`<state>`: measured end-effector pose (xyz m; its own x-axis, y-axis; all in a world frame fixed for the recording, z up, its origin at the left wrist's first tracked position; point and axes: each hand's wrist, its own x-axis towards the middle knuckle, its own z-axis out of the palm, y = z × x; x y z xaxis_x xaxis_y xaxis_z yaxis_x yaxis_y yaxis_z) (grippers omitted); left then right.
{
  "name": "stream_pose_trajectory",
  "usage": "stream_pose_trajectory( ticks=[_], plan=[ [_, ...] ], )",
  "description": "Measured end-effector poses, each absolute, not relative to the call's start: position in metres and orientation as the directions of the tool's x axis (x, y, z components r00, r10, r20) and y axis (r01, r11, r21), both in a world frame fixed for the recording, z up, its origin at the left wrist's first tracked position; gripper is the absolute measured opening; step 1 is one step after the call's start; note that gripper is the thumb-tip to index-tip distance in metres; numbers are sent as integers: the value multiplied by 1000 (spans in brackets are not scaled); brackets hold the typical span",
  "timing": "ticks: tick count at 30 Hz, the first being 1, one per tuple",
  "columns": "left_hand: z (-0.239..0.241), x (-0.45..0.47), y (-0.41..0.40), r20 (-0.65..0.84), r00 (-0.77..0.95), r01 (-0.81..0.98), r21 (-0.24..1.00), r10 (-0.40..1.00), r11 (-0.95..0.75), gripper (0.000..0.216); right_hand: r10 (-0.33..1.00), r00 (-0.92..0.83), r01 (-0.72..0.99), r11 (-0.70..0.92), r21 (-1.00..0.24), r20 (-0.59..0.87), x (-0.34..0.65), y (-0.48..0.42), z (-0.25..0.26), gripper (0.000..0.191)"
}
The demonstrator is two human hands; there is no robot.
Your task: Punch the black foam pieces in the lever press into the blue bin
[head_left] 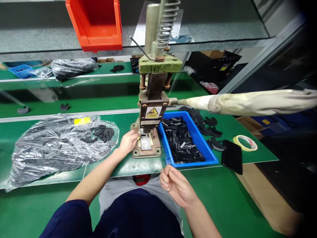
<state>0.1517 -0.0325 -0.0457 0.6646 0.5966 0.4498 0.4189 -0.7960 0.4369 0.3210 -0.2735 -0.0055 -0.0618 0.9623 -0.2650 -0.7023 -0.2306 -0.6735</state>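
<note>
My left hand [129,142] is at the left side of the hand press [153,114], its fingers closed together at the metal base [135,152], under the press head. Whatever they pinch there is too small to make out. A pale block [146,143] sits on the base just right of those fingertips. My right hand [177,185] hovers in front of the table edge, near the front left corner of a blue bin [205,145]. Its fingers are curled in with the thumb against them, and nothing shows in them. Many small black parts [180,140] fill the bin.
The press's wrapped lever [247,102] juts far right. Left lies a clear plastic bag [56,145] of dark curved pieces; more curved pieces [198,120] lie behind the bin. A black phone [232,157] and tape roll [245,142] are at right. An orange bin [99,43] sits on the shelf above.
</note>
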Motion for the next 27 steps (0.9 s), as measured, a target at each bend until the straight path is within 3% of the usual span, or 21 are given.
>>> stream_pose_trajectory(
  ticks=[7, 9, 11, 13, 14, 15, 18, 22, 25, 27],
  plan=[
    [-39, 153, -30, 398, 751, 371, 406, 527, -835, 35, 981, 156, -570, -9, -822, -119, 358, -257, 26, 25],
    [-40, 154, -30, 392, 755, 364, 417, 526, -833, 38, 930, 359, -340, 205, -918, 74, 372, -242, 55, 23],
    [-42, 154, -31, 399, 749, 357, 430, 529, -829, 40, 730, 555, 37, 457, -889, 399, 380, -224, 96, 30],
    [-44, 153, -32, 412, 735, 357, 440, 539, -824, 41, 508, 571, 196, 678, -708, 645, 379, -207, 142, 39],
    [-45, 153, -33, 417, 729, 358, 444, 543, -821, 42, 463, 533, 222, 731, -646, 708, 377, -200, 163, 45],
    [-46, 153, -34, 420, 725, 358, 448, 547, -819, 42, 475, 494, 222, 741, -634, 728, 374, -195, 183, 52],
    [-47, 154, -35, 424, 718, 354, 461, 552, -814, 43, 589, 316, 165, 738, -655, 744, 368, -188, 215, 46],
    [-48, 154, -36, 433, 712, 351, 462, 552, -815, 43, 559, 218, 247, 762, -599, 800, 363, -199, 188, 49],
    [-50, 153, -36, 446, 712, 342, 455, 543, -822, 43, 399, 210, 434, 780, -451, 893, 351, -208, 136, 42],
    [-51, 152, -36, 446, 716, 335, 455, 537, -825, 44, 294, 293, 528, 744, -410, 910, 341, -210, 103, 37]
  ],
)
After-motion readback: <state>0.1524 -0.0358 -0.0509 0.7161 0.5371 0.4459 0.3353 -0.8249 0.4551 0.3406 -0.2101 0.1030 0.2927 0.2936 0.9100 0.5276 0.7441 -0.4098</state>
